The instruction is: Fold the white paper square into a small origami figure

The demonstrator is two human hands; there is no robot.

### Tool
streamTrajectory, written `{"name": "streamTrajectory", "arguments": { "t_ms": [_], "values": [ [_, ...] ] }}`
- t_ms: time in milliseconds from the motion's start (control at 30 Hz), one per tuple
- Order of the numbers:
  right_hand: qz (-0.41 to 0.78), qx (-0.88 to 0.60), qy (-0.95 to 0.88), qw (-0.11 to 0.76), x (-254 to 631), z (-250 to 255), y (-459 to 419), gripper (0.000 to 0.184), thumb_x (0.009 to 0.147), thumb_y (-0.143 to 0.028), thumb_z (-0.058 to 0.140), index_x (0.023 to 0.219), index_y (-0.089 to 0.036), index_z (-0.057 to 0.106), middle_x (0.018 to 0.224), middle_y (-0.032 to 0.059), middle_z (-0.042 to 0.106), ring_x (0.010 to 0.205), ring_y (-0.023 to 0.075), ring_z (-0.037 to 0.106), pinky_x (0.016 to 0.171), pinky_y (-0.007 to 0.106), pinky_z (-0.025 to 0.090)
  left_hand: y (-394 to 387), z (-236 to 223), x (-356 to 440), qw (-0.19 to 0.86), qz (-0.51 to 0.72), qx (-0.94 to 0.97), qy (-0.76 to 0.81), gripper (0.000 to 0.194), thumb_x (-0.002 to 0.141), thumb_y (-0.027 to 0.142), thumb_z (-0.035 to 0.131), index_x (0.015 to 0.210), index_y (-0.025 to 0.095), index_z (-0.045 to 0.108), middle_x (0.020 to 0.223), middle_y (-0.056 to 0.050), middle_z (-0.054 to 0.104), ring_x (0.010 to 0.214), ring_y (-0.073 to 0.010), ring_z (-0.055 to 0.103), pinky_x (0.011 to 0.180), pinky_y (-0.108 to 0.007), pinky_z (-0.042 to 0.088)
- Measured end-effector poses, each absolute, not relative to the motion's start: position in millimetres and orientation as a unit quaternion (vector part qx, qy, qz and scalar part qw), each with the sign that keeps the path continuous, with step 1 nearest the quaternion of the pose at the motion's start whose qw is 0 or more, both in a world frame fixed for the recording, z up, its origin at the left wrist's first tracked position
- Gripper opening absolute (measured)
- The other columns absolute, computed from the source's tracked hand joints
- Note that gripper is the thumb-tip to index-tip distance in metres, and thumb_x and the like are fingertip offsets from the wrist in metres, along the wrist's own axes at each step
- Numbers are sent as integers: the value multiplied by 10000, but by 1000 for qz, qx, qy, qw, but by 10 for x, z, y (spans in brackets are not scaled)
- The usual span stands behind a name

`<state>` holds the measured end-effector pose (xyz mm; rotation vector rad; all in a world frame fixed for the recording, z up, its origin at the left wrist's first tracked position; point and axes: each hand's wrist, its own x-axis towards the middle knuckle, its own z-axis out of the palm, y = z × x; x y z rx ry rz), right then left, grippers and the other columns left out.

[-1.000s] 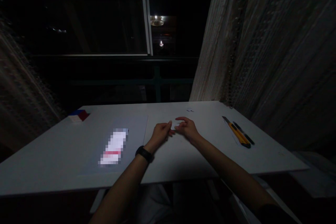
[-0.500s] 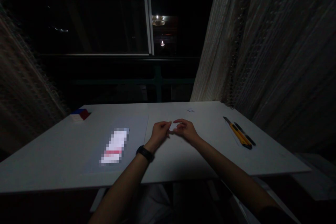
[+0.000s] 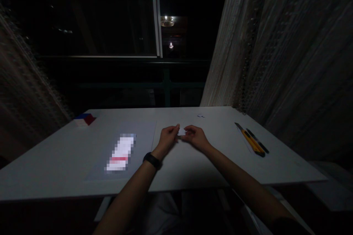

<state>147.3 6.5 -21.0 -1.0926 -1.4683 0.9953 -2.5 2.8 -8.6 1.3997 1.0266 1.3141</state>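
Between my two hands is a small white piece of paper (image 3: 181, 132), gripped at its left by my left hand (image 3: 168, 136) and at its right by my right hand (image 3: 196, 136). The fingers of both hands are closed in a pinch around its edges, just above the white table (image 3: 187, 169). A dark band (image 3: 152, 161) circles my left wrist. Parts of the paper are covered by my fingertips, and the dim light hides its finer detail.
A lit, blurred-out phone (image 3: 121, 153) lies on a paper sheet (image 3: 147, 136) at left. Behind it sits a colored cube (image 3: 85, 119). To the right lie a yellow utility knife (image 3: 250, 141) and a black pen (image 3: 257, 141). Small paper scraps (image 3: 201, 116) lie near the back edge.
My right index finger has come down from a raised position onto the paper. More of the white piece shows between my hands, which stay in nearly the same place.
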Motion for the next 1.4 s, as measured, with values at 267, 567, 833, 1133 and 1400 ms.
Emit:
{"name": "streamTrajectory", "arguments": {
  "t_ms": [267, 567, 833, 1133, 1400],
  "values": [
    [488, -404, -553, 542, 1455, -230, 85, 431, 413, -328, 809, 736, -156, 580, 649, 6, 629, 584, 136, 575, 584, 280, 459, 20, -53, -31, 512, 546, 509, 425, 373, 586, 471, 702, 660, 111, 637, 546, 2, 529, 466, -77, 440, 452, -208, 329],
    [520, -374, -551, 535, 1457, -192, 21, 535, 500, -351, 778, 941, -182, 527, 546, -46, 610, 473, 110, 531, 498, 237, 408, 22, -46, -55, 517, 552, 494, 427, 360, 602, 463, 700, 606, 110, 630, 512, 5, 505, 462, -72, 412, 452, -211, 302],
    [516, -354, -578, 524, 1448, -235, 18, 601, 592, -349, 723, 1107, -196, 454, 518, -60, 577, 432, 105, 505, 458, 227, 403, -11, 13, -35, 541, 569, 465, 409, 550, 561, 424, 737, 1008, 115, 648, 464, 56, 451, 444, -68, 391, 453, -212, 330],
    [399, -332, -695, 497, 1582, -181, 30, 545, 586, -207, 695, 1114, -250, 569, 957, 24, 540, 576, 64, 522, 523, 213, 437, 22, -25, -71, 549, 573, 446, 414, 434, 541, 348, 750, 893, 105, 681, 535, 6, 537, 449, -68, 427, 413, -197, 305],
    [389, -322, -719, 478, 1580, -186, 63, 376, 597, -309, 732, 962, -228, 688, 797, 21, 590, 676, 129, 518, 641, 286, 438, 13, -30, -60, 548, 559, 451, 428, 441, 551, 364, 741, 898, 99, 680, 485, 30, 474, 430, -63, 401, 376, -185, 312]
  ]
}}
